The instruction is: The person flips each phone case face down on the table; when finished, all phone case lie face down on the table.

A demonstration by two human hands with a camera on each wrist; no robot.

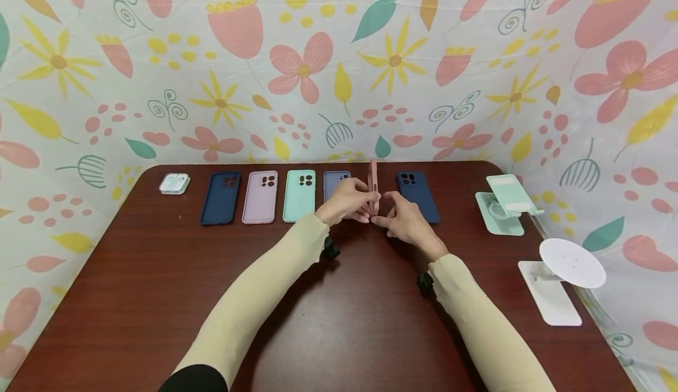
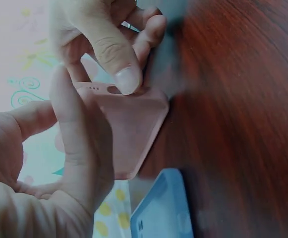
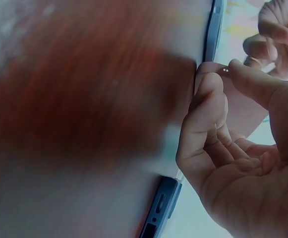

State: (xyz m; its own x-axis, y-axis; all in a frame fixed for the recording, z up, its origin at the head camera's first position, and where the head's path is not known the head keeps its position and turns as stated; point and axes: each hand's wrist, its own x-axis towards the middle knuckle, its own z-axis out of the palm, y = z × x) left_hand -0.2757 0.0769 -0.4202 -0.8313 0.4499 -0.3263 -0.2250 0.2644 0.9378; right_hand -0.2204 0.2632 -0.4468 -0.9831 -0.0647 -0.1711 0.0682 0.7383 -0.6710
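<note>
A pink phone case stands on its edge near the back of the table, between the two hands. My left hand pinches it from the left, its thumb lying across the narrow edge. From the right, my right hand pinches the near end by a lower corner. In the left wrist view the right thumb presses beside the oval cutout. A blue-grey phone case lies partly hidden behind the left hand. Beside the right hand lies a dark blue phone case.
Left of the hands lie a mint case, a lilac case and another dark blue case. A small white box is at the back left corner. Along the right edge stand a mint folding stand and a white round-topped stand.
</note>
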